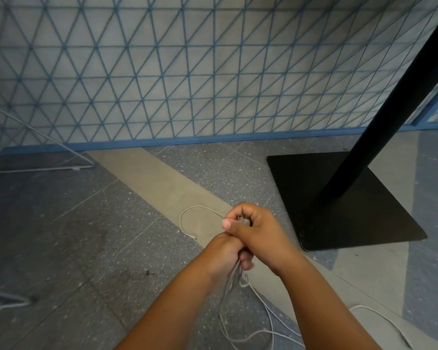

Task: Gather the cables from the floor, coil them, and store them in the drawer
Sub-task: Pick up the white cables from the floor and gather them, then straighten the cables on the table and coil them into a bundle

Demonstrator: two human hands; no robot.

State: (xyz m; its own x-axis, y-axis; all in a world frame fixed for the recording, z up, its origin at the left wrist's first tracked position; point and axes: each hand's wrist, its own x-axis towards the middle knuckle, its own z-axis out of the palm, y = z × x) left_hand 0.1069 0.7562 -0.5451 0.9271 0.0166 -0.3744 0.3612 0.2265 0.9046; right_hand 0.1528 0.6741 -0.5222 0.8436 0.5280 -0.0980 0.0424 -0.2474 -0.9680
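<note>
We are looking down at 2 bare hands held together over the grey speckled tile floor (61,248). The left hand (223,253) is closing into a fist around several gathered strands of thin white cable (234,276), which are hanging down from below its fingers. The right hand (253,228) is sitting just above and touching the left one, its fingers curling in and its thumb and forefinger pinching the same cable at the top.

From that pinch, 1 end of the cable is arcing out to the left and down to the floor, where its small plug (193,236) is lying on the pale beige diagonal strip (162,183) of the floor. Below the hands, loose loops are trailing near us across the floor, and another white strand (379,317) is curving along the floor at the near right; we cannot tell whether it belongs to the same cable.

To the right, a flat black square metal base (364,223) with a slanting black pole (395,97) is standing on the floor, close to the hands but apart from them. On the far side, a pale wall panel with a blue triangular grid pattern (162,72) is meeting the floor at a blue skirting. At the far left, a thin white wire frame (48,168) is resting on the floor.
</note>
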